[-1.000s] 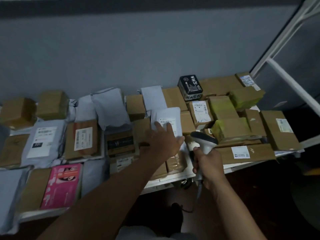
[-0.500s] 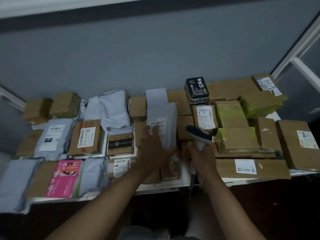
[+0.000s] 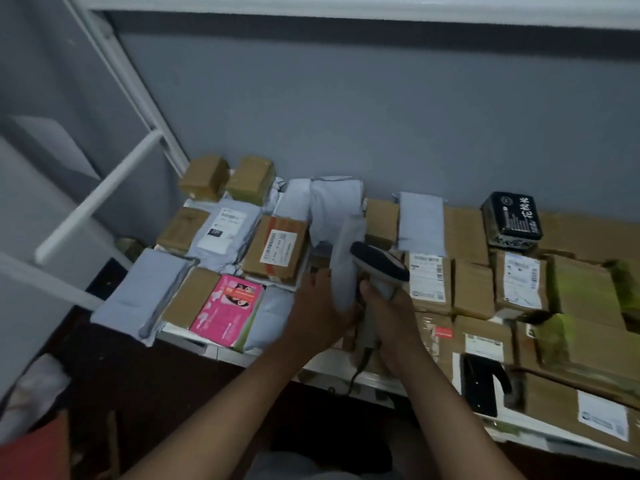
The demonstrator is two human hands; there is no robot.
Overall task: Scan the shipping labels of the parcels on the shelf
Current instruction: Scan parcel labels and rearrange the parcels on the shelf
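Observation:
Many parcels cover the white shelf (image 3: 332, 365): brown boxes, grey poly mailers and a pink package (image 3: 227, 311). My left hand (image 3: 317, 308) holds a grey poly mailer (image 3: 346, 268) upright on its edge above the shelf's middle; its label is not visible from here. My right hand (image 3: 388, 318) grips a grey handheld barcode scanner (image 3: 379, 271) by its handle, its dark head right next to the mailer. A cable hangs from the scanner's handle over the shelf front. Labelled boxes (image 3: 427, 280) lie just right of the scanner.
A black box with white characters (image 3: 512, 218) stands at the back right. Yellow-green taped boxes (image 3: 585, 292) lie far right. A white shelf frame (image 3: 100, 192) slants at the left. The grey wall (image 3: 346, 116) is close behind the parcels.
My left hand has lifted the grey mailer from lying flat to standing on edge. The scanner has moved closer to it. The view has swung left, showing the left frame.

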